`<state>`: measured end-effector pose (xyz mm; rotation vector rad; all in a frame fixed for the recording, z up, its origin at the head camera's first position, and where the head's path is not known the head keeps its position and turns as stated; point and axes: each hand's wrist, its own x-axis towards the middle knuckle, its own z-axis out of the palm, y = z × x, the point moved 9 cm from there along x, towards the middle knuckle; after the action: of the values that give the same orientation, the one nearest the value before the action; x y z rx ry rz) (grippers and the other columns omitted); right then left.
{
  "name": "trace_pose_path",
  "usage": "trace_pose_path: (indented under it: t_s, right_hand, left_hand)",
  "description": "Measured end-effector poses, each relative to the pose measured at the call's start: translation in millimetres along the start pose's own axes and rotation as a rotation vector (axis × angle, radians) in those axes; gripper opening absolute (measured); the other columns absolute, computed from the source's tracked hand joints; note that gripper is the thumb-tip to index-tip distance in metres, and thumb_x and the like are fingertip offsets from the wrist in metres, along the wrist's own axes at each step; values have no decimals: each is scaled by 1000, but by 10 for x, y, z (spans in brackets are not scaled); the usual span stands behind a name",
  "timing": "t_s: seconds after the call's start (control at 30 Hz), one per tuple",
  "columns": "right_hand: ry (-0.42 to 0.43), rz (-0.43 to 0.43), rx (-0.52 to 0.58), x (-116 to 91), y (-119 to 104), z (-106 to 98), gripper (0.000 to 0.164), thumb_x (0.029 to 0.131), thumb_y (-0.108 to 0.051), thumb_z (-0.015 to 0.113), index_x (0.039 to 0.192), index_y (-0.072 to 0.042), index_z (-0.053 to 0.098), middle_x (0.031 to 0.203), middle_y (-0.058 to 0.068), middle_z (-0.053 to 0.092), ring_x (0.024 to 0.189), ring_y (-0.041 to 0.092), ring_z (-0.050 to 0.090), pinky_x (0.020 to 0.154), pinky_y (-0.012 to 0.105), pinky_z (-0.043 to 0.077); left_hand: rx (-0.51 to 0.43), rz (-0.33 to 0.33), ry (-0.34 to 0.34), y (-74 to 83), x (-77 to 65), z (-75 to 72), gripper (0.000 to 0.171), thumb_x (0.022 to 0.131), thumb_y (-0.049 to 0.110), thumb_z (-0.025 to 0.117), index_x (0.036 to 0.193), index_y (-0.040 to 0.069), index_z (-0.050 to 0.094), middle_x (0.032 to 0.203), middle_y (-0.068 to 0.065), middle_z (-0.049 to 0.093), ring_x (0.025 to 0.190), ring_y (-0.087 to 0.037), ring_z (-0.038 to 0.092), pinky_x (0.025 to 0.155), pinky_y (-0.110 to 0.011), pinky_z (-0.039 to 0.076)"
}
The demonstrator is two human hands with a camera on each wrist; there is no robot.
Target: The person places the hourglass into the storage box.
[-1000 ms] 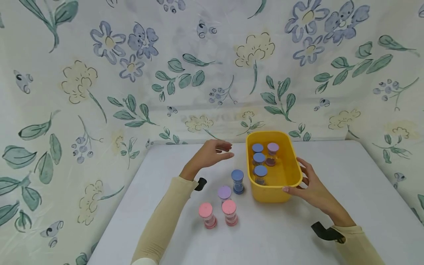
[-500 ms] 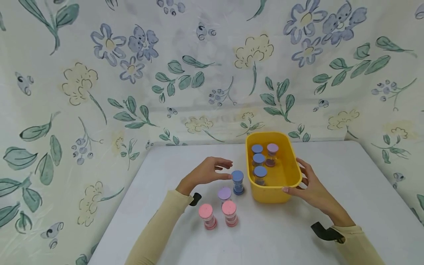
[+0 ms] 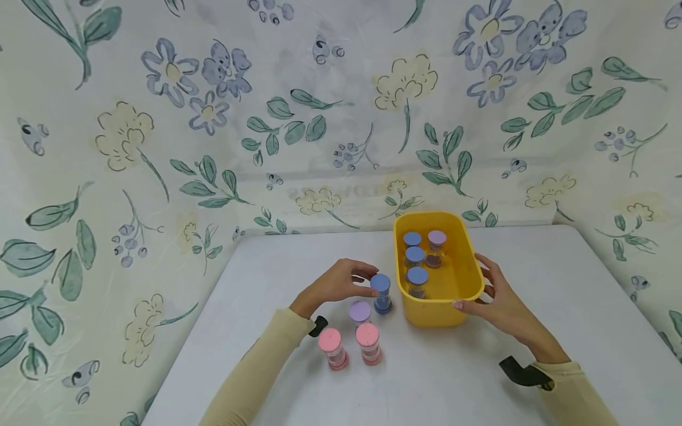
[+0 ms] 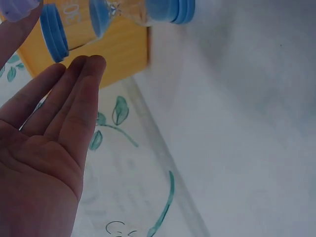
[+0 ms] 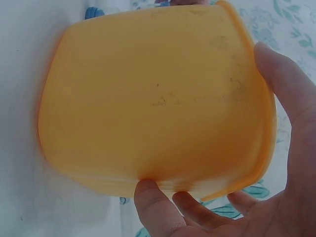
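A blue-capped sand timer stands upright on the table, left of the yellow plastic bin. My left hand is around its top, thumb on the near side and fingers behind. In the left wrist view the fingers of that hand are nearly straight beside the blue cap; firm contact is not clear. My right hand holds the bin at its near right corner, thumb on the rim and fingers curled against the side. Inside the bin stand several blue-capped timers and one purple-capped timer.
Closer to me stand a purple-capped timer and two pink-capped timers, one on the left and one on the right. A white table bears everything. Flower-printed cloth hangs behind and at both sides.
My left hand has come down and toward me from above the table, then slightly right to the blue sand timer. My right hand and the bin have stayed in place.
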<state>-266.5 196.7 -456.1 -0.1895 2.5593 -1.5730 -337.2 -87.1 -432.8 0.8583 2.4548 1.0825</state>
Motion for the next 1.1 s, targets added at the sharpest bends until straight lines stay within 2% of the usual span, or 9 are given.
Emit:
trace_pose_path:
  t_s: [0.27,0.67,0.9,1.1]
  right_hand:
    - [0,-10,2,-2,-5,-1,115,89,-36,81,166,-20,-3,167,31,18,142,54,41,110,62,43]
    - [-3,-3,3,-7,-8,-6,115,89,-36,81,166,-20,-3,167,31,17,143,55,40,110,62,43]
    - [-6,-1,8,-10,-27,-4,116,89,-36,81,166,-20,-3,167,31,17,143,55,39,110,62,42]
    - [-4,0,8,-15,-29,-4,115,89,-35,81,166,-20,-3,167,31,17,142,54,40,110,62,42]
  left_hand:
    - [-17,-26,12,-56,27,41,51,87,22,84,132,3,68,126,-12,74,116,-25,71,102,-34,59]
    - [-92,-22,42,-91,29,47,46,86,21,85,127,4,71,121,-11,75,112,-22,70,94,-29,62]
    - [-98,-43,106,-117,-14,-77,48,85,24,86,127,7,72,119,-7,75,110,-20,70,94,-32,62]
    - [-130,-16,170,-97,-53,-237,44,85,22,86,124,6,72,116,-9,75,107,-20,70,95,-34,62]
